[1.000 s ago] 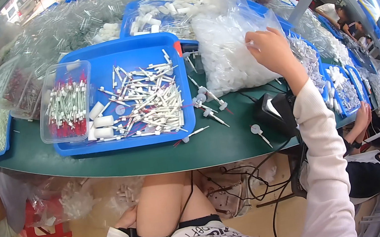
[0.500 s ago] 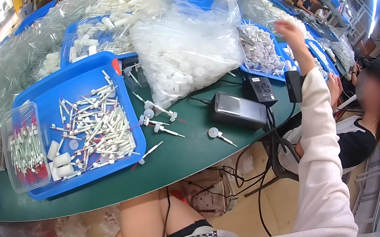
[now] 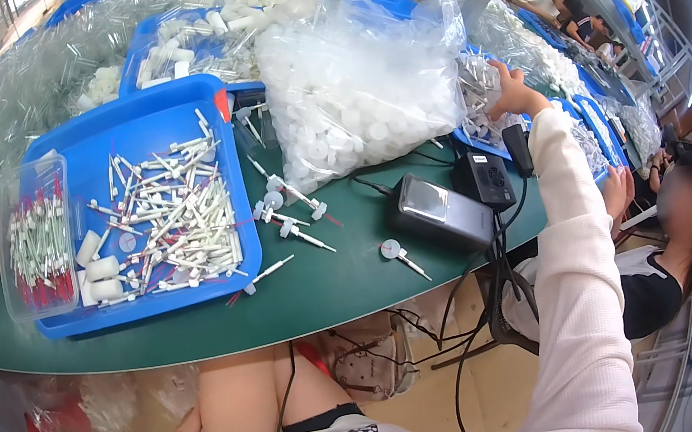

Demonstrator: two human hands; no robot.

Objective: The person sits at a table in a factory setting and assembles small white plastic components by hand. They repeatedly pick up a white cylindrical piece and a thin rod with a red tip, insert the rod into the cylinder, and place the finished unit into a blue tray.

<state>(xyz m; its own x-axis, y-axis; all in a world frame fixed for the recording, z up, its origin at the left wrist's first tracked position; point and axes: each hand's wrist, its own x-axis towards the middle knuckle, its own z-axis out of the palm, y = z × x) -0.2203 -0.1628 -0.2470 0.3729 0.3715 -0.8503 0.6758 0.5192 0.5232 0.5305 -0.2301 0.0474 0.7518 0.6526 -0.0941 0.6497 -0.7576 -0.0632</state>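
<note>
My right arm stretches out to the far right, where my right hand (image 3: 517, 91) is over a blue tray (image 3: 480, 143) heaped with small white and clear plastic parts (image 3: 479, 93). Its thumb and forefinger are spread, and nothing shows between them. Low at the left, my left hand (image 3: 187, 428) rests against my thigh, its fingers mostly hidden. Between my arm and the big tray lie a clear bag of white round caps (image 3: 356, 113) and several loose white stick-like pieces with round discs (image 3: 287, 217).
A large blue tray (image 3: 244, 206) holds white sticks and a clear box (image 3: 9, 281) of red-and-white sticks. A grey power bank (image 3: 442, 214) and a black box (image 3: 486, 179) with cables stand near the table's edge. Another person (image 3: 649, 275) sits at the right.
My right hand has come down from above the table to the parts in the blue tray. The whole view has shifted slightly. My left hand stays by my thigh.
</note>
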